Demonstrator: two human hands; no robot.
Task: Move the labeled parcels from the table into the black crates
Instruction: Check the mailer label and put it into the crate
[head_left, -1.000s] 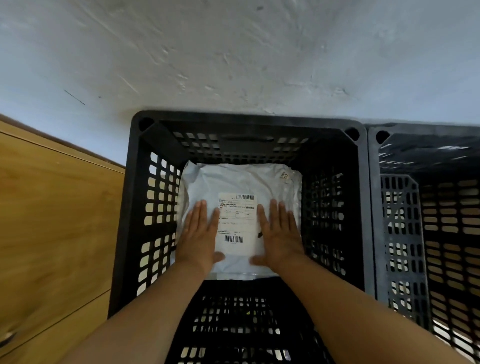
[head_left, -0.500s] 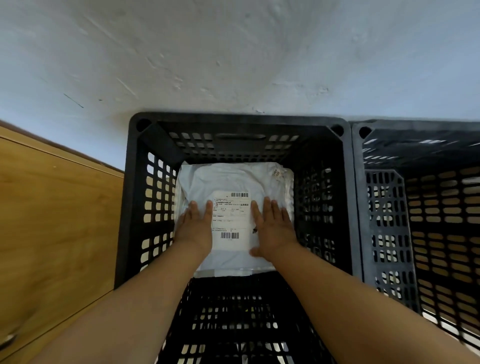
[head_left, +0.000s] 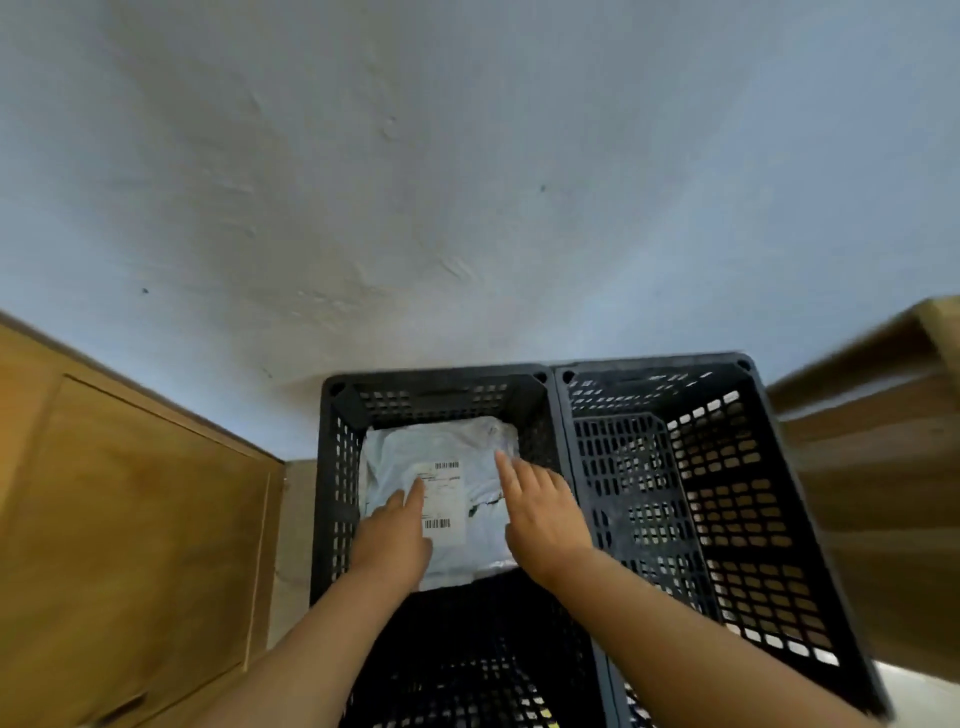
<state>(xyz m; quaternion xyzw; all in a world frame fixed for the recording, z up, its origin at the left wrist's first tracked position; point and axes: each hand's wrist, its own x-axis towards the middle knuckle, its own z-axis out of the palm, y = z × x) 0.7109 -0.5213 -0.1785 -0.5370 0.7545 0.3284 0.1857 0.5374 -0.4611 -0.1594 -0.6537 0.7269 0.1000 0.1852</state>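
- two hands had lifted off the parcel (head_left: 441, 499) since half a second ago, no longer flat on it.
- left hand (head_left: 392, 540) hovered with fingers loose, gripping nothing; right hand (head_left: 540, 514) the same, index finger out.
- parcel lay label-up at the far end of the left crate (head_left: 332, 467), against its back wall.
- right crate (head_left: 753, 493) just beside; contents unclear.
- placement looked done, hands likely free for the next parcel.

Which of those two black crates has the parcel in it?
The left crate, beside the wooden cabinet: a white labeled parcel lies at its far end. No parcel shows in the right crate.
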